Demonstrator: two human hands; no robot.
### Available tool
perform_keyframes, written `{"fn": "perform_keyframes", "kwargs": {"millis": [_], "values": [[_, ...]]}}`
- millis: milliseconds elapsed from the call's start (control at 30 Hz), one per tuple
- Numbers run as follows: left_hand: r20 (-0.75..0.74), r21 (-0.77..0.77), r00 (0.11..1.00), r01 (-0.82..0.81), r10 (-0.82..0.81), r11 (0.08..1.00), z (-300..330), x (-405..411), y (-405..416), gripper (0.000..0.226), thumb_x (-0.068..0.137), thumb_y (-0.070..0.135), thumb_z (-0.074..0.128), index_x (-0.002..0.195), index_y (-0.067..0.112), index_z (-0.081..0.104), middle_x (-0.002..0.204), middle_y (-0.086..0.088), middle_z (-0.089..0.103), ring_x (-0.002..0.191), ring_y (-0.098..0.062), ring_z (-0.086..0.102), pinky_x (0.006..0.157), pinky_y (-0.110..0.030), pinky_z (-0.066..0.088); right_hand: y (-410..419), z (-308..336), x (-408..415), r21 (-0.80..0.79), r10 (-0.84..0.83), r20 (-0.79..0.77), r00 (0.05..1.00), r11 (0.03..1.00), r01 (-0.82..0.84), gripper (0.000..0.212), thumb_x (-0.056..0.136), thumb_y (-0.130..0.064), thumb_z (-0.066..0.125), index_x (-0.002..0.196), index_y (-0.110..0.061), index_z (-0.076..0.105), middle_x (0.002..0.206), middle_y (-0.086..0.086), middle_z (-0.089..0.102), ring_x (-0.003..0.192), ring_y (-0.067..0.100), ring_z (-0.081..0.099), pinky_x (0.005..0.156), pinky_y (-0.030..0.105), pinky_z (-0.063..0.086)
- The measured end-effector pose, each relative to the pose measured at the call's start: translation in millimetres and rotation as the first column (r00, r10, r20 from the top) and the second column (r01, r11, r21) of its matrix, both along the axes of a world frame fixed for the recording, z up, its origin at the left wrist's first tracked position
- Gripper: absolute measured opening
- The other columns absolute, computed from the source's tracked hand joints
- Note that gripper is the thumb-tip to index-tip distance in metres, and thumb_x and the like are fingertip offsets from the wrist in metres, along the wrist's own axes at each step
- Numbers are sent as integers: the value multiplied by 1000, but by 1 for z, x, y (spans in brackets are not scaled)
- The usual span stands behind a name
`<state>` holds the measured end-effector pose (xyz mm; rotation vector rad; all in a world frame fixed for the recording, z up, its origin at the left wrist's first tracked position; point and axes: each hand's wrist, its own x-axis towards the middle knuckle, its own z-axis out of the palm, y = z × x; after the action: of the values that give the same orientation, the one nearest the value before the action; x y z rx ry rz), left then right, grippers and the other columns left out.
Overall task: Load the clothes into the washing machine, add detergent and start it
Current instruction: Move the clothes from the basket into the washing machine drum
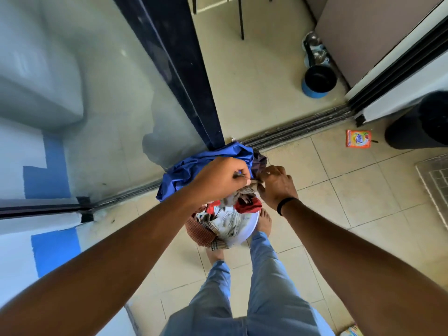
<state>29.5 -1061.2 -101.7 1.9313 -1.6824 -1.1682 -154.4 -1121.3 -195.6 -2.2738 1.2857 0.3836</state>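
A white tub heaped with mixed clothes stands on the tiled floor at my feet. A blue garment drapes over its far side against the glass door frame. My left hand is curled and grips cloth at the top of the heap. My right hand, with a black band on the wrist, pinches a brownish piece of cloth beside it. An orange detergent sachet lies on the floor to the right. The washing machine is not clearly visible.
A dark sliding glass door stands on the left, its floor track running right. A black bin sits at the right edge, a blue and black pot and steel vessels beyond the track, and a floor grate at far right.
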Motion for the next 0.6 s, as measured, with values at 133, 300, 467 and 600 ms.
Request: {"fn": "perform_keyframes", "kwargs": {"millis": [133, 300, 467, 600], "values": [[-16, -123, 998, -57, 56, 991, 64, 12, 18, 3, 85, 30, 73, 83, 28, 74, 67, 2, 70, 57, -23, 61, 58, -40, 50, 28, 52, -2, -9, -101, 54, 993, 995, 101, 28, 88, -28, 60, 115, -22, 63, 124, 3, 59, 124, 27, 45, 98, 41, 43], [22, -331, 992, -107, 121, 938, 134, 31, 36, 9, 85, 35, 68, 88, 29, 73, 73, 1, 72, 62, -20, 62, 62, -41, 51, 59, 117, 4, -28, -115, 214, 970, 992, 123, 21, 82, -33, 59, 93, -16, 65, 101, 12, 67, 98, 35, 62, 79, 34, 49], [198, -431, 956, -114, 217, 895, 185, 59, 50, 10, 85, 35, 74, 93, 29, 71, 75, 13, 66, 67, -5, 60, 64, -33, 50, 54, 168, 7, -24, -163, 289, 943, 984, 177, 23, 76, -21, 62, 80, -23, 39, 85, 19, 67, 83, 40, 62, 61, 34, 42], [307, -339, 926, -109, 219, 934, 203, 80, 50, 21, 80, 36, 82, 95, 25, 73, 79, 14, 63, 72, -7, 61, 64, -28, 45, 25, 191, -1, -38, -95, 290, 952, 993, 111, 37, 81, -20, 55, 114, -28, 42, 86, 13, 67, 79, 37, 62, 63, 40, 50]]}}
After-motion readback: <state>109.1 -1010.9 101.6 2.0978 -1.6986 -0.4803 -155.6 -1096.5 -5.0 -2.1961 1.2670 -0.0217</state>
